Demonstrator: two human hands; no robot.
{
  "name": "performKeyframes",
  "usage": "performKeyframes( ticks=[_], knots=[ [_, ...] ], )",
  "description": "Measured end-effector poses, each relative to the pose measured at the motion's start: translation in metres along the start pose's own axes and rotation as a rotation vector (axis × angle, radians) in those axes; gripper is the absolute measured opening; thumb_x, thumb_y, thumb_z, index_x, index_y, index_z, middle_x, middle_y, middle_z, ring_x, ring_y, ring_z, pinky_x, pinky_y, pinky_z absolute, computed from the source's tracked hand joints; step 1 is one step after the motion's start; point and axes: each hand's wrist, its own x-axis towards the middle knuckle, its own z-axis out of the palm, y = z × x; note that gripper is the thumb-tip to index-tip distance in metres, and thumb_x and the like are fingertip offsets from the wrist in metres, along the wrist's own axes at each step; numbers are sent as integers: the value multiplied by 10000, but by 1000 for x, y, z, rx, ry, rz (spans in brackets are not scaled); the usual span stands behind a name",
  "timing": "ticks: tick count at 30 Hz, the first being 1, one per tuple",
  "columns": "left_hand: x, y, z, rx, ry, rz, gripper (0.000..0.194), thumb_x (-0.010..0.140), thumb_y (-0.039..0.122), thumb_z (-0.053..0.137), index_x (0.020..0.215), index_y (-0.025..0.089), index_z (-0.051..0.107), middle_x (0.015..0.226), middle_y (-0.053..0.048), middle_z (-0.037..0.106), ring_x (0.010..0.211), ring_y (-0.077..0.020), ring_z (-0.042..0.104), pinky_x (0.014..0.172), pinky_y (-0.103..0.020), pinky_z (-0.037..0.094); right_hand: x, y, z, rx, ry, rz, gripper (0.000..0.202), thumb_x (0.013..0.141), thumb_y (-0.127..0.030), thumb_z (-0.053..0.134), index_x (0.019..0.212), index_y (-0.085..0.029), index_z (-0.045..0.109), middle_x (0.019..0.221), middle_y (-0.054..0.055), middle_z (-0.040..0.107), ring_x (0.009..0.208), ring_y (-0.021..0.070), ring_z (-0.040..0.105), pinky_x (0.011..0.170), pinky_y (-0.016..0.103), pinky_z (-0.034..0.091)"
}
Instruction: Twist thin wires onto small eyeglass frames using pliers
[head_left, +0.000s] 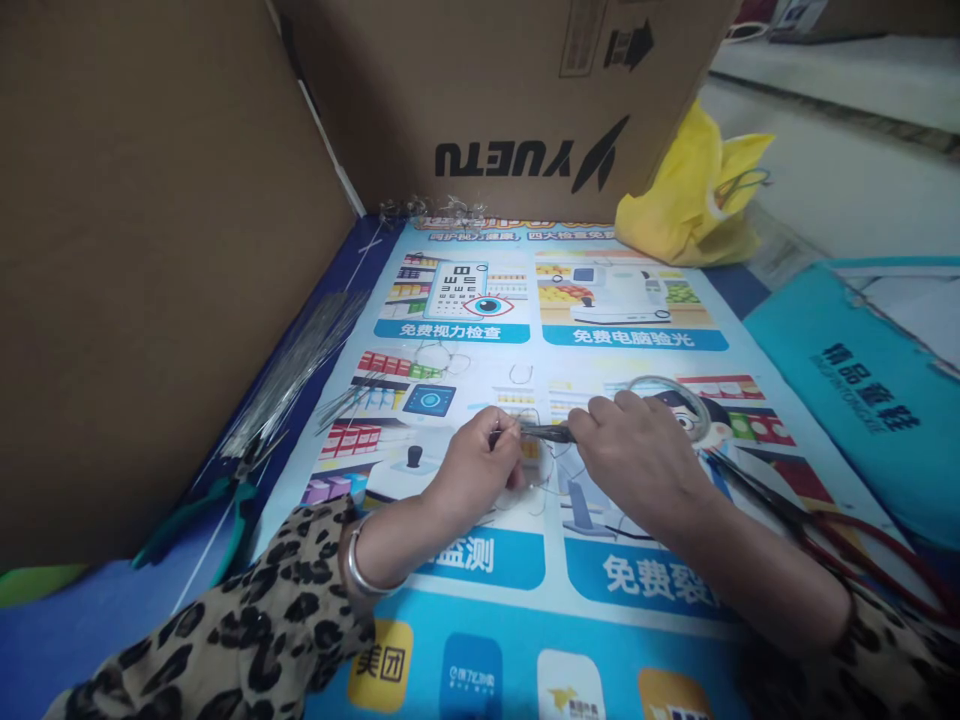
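Observation:
My left hand [484, 455] is closed in a pinch on a thin wire, beside the tip of a pair of pliers [547, 432]. The wire's fine loops hang around and below the fingertips. Closed around the pliers' handles is my right hand [637, 455], with the narrow dark jaws pointing left toward my left fingers. Whether the jaws grip the wire is too small to tell. A clear ring-shaped roll [705, 415] lies just behind my right hand. Thin bent wire pieces [442, 357] rest on the printed sheet [540, 600] beyond my hands.
On the left lie a bundle of straight wires [296, 355] and green-handled pliers [238, 495]. Red-handled scissors [814, 525] lie near my right forearm. Cardboard boxes [517, 90] wall the back and left. A yellow bag [682, 200] and a turquoise bag [847, 370] are at right.

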Motion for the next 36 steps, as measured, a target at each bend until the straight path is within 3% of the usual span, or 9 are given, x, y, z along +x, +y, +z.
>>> performKeyframes(
  ticks=[13,25,32,36],
  knots=[
    [2,-3,-1,12,4,28,124,805,237,464,695,201,422,439,75,473,401,-75,454,451,-177,344,1,-1,1,19,-39,8,188,837,-107,419,780,-153,592,716,96,600,686,212,501,568,331,196],
    [3,-3,-3,-194,-110,5,185,823,332,501,730,183,440,527,50,513,446,-77,492,476,-200,400,1,5,2,138,-99,31,145,831,-191,470,826,-173,614,777,75,625,727,214,536,607,311,259],
    [2,1,-2,-223,-117,-14,164,806,304,521,733,180,441,551,55,512,460,-72,511,473,-188,397,-1,6,4,236,-129,99,162,836,-250,472,827,-193,623,803,53,660,737,188,570,574,290,272],
    [1,0,-2,-236,-117,-15,179,825,306,498,718,184,423,530,60,501,447,-67,493,472,-186,396,-1,7,1,210,-94,65,179,847,-270,468,792,-193,620,764,54,644,724,195,561,589,296,270]
  ],
)
